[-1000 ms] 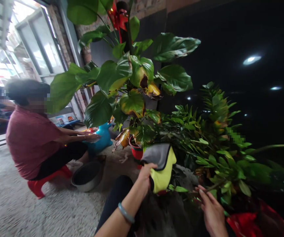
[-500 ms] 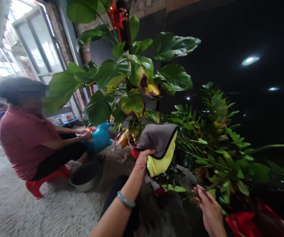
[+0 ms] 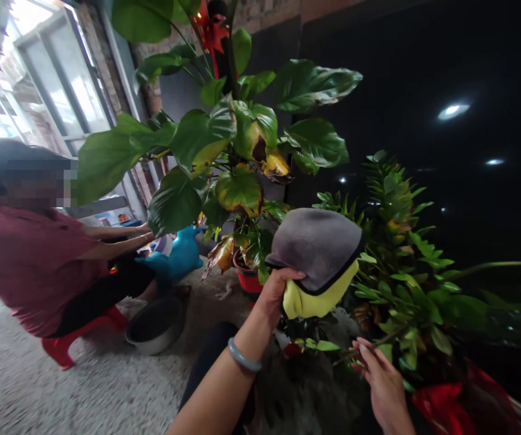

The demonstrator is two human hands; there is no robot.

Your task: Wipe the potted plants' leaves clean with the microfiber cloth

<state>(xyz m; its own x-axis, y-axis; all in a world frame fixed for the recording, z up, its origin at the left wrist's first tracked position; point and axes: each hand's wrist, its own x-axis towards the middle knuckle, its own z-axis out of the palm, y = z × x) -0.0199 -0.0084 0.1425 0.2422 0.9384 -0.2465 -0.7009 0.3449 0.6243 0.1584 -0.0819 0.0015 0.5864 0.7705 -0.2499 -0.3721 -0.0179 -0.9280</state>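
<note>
Gripping the grey-and-yellow cloth point(image 3: 317, 248) by its left edge, the left hand point(image 3: 282, 293) holds it, probably soft and light, before the plants point(image 3: 391, 241); the right hand point(image 3: 380, 377) pinches a slender stem point(image 3: 391, 336), likely bendable but snappable, best steadied gently.

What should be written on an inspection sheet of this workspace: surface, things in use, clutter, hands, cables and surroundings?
Surface: rough grey floor.
Things in use: grey-and-yellow cloth with black edging; leafy stem.
Clutter: dark-lined basin on the floor; red pot behind the cloth.
Hands: left hand grips the cloth; right hand appears to hold the stem at its fingertips.
Cables: nothing seen.
Surroundings: person seated on a red stool at left; large-leaved plant ahead, some leaves yellowed or browned.
</note>
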